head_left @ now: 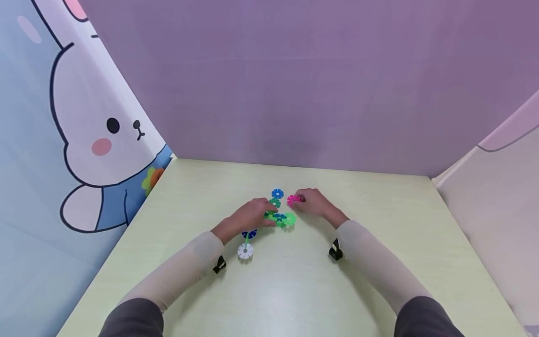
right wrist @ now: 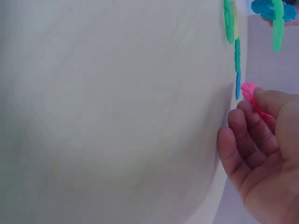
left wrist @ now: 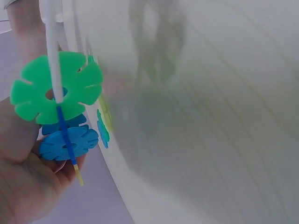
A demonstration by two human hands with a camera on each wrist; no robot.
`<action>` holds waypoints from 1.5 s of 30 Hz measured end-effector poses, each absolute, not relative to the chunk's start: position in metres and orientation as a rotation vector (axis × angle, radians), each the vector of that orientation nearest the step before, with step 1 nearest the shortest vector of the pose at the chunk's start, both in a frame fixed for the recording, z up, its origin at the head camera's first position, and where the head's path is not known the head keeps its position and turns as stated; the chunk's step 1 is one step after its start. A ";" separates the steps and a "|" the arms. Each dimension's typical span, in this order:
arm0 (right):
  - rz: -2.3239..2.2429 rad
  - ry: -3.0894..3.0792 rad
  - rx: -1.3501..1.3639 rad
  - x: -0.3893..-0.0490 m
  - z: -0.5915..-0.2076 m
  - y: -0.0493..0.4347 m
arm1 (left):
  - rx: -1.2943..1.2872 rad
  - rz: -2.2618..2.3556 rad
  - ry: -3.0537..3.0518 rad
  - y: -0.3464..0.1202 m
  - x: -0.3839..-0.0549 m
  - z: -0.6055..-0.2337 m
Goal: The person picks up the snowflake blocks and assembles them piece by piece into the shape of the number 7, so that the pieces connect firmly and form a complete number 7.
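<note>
My left hand (head_left: 252, 213) grips a chain of joined, notched plastic discs low over the table. A white disc (head_left: 245, 251) and a dark blue disc (head_left: 249, 234) stick out at the near end. At the other end is a light green disc (head_left: 290, 218). The left wrist view shows a green disc (left wrist: 74, 95) and a light blue disc (left wrist: 77, 143) in front of the palm. Between thumb and index finger, my right hand (head_left: 315, 202) pinches a pink notched disc (right wrist: 248, 91); its other fingers are loosely bent. Fingers hide part of both pieces.
Just beyond the left hand, a blue disc (head_left: 277, 193) and a teal green disc (head_left: 274, 203) lie flat on the pale table (head_left: 379, 210). A purple partition (head_left: 294, 93) rises behind the table, and a rabbit-printed cloth (head_left: 92, 117) hangs at the left.
</note>
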State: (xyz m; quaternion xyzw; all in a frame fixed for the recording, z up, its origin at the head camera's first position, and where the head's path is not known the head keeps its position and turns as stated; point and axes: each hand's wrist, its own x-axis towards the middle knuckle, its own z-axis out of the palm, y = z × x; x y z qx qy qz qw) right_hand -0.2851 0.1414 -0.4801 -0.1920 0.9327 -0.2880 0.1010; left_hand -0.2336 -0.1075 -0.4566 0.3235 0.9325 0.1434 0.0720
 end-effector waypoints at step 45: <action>-0.854 2.736 -0.768 -0.229 -0.470 0.166 | 0.917 0.461 2.839 -0.112 -0.235 -0.455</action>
